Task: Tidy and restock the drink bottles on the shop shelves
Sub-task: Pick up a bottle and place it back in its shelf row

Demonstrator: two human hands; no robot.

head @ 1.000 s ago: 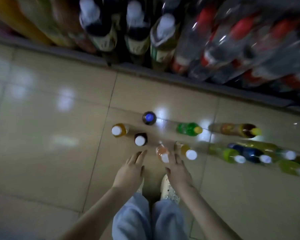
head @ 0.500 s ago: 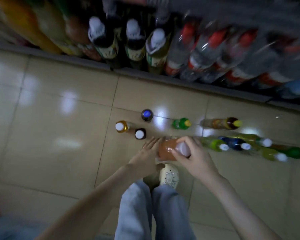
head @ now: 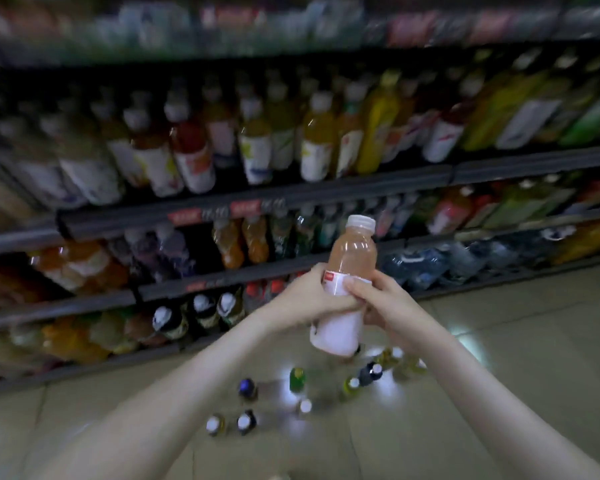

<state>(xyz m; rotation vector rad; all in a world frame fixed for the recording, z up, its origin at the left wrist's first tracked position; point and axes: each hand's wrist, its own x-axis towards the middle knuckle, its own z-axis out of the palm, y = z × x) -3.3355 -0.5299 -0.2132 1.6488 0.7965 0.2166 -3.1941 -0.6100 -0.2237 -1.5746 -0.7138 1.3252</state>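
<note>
A peach-coloured drink bottle (head: pixel 351 258) with a white cap and white label is held upright in front of the shelves. My left hand (head: pixel 312 296) wraps round its label from the left. My right hand (head: pixel 378 296) grips the same label from the right. Behind the bottle run shop shelves (head: pixel 326 192) stocked with rows of drink bottles, blurred by motion.
Several loose bottles (head: pixel 246 389) stand or lie on the tiled floor (head: pixel 499 341) below my hands, close to the bottom shelf. A pack of water bottles (head: pixel 430 261) sits at the lower right of the shelving.
Both hands took the peach bottle off the floor and raised it upright. The view swung up from the floor to the shelves.
</note>
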